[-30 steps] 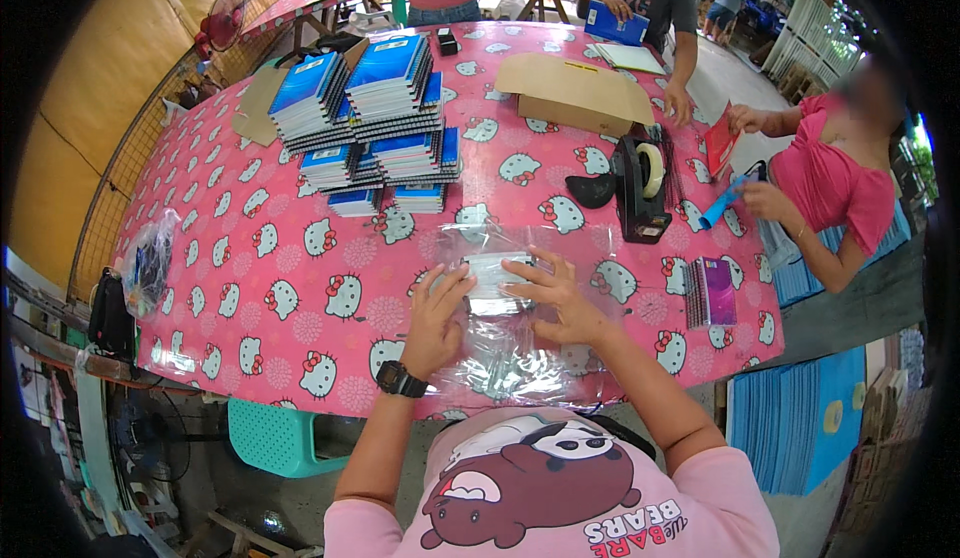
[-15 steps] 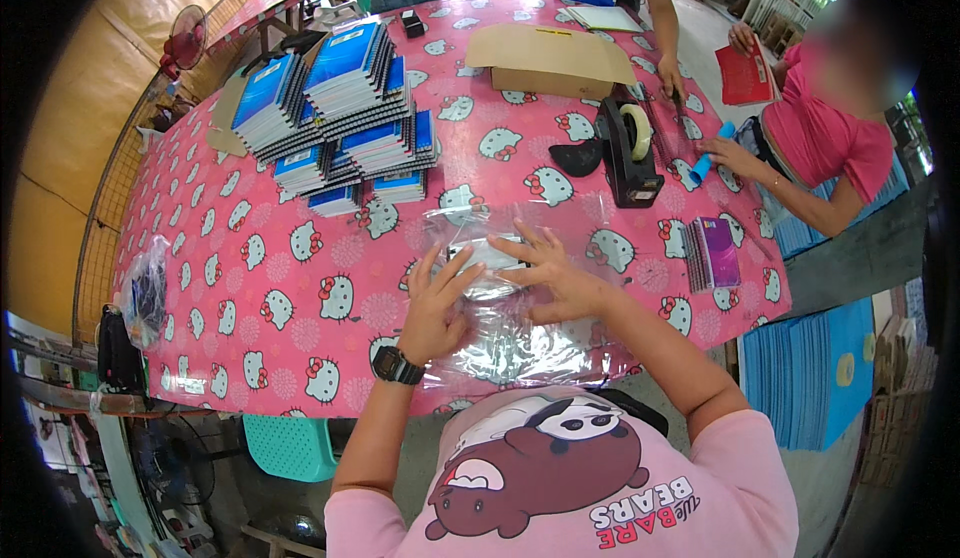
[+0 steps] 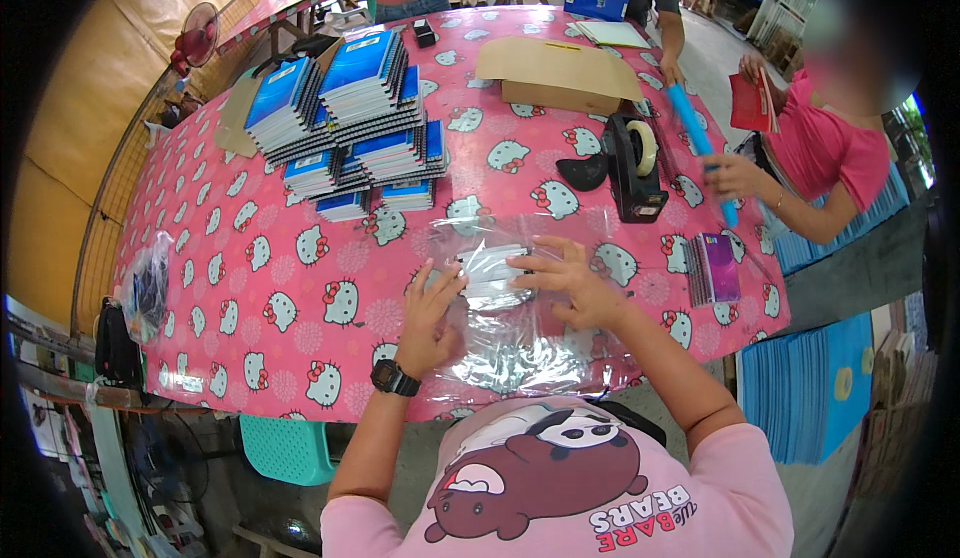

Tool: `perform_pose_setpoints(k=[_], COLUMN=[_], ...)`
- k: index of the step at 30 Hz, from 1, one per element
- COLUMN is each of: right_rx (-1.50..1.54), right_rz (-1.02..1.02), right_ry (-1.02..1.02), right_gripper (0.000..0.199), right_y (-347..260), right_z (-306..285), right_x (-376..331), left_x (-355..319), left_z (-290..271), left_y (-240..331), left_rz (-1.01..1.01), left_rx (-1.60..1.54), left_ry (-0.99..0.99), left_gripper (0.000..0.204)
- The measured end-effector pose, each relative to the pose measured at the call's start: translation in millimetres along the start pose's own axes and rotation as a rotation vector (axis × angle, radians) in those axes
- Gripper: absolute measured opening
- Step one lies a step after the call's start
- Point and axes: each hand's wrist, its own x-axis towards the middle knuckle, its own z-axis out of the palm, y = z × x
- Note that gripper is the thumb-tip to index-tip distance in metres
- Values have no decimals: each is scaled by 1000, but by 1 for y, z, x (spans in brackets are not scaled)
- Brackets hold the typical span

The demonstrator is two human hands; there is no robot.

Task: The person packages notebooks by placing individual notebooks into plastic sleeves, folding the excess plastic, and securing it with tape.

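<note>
A clear plastic bag [image 3: 515, 343] lies flat near the front edge of the table covered in a pink cartoon-cat cloth [image 3: 290, 288]. My left hand [image 3: 428, 318], with a black watch on its wrist, presses on the bag's left part with fingers spread. My right hand [image 3: 572, 280] rests on the bag's upper right, fingers touching a small white and dark flat item [image 3: 490, 270] inside or under the plastic. Neither hand grips anything.
Stacks of blue notebooks [image 3: 350, 118] stand at the back left. A black tape dispenser [image 3: 634, 168], a brown cardboard box [image 3: 560, 73] and a small purple pack [image 3: 715, 268] lie to the right. A person in pink [image 3: 830, 153] holds a blue roll at the right edge.
My hands stay on the plastic bag, shifting slightly over it. The person on the right has raised a blue roll over the table.
</note>
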Motion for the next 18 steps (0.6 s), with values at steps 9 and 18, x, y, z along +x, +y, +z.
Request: perform_pose_setpoints(k=[9, 18], right_rx=[-40, 223], right_rz=[39, -31], right_ry=[-247, -141], right_gripper=[79, 65], right_y=[-6, 37], right_z=[5, 11], right_x=[18, 28], left_x=[19, 32], left_z=[-3, 5], left_y=[15, 16], left_rz=[0, -1], left_rx=[135, 58], left_ry=[-161, -269], left_gripper=[74, 74])
